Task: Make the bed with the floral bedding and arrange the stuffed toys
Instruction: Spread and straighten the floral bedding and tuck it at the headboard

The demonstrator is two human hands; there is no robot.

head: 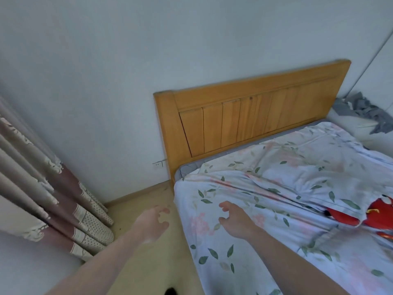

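Both hands are open and hold nothing: the left hand (pixel 152 224) reaches out over the floor and the right hand (pixel 235 220) over the sheet (pixel 265 209). The floral sheet covers the bed but lies wrinkled, short of the headboard (pixel 244 116). A red toy (pixel 365 216) shows at the right edge, partly under the sheet; smoothing and toy arranging seem left to do.

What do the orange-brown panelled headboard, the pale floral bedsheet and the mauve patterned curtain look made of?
Orange-brown panelled headboard: looks like solid wood, smooth finish; grain and plank seams show.
Pale floral bedsheet: thin woven fabric, possibly cotton, matte; it creases and drapes.
Mauve patterned curtain: heavier cloth hanging in deep folds; fibre cannot be told.
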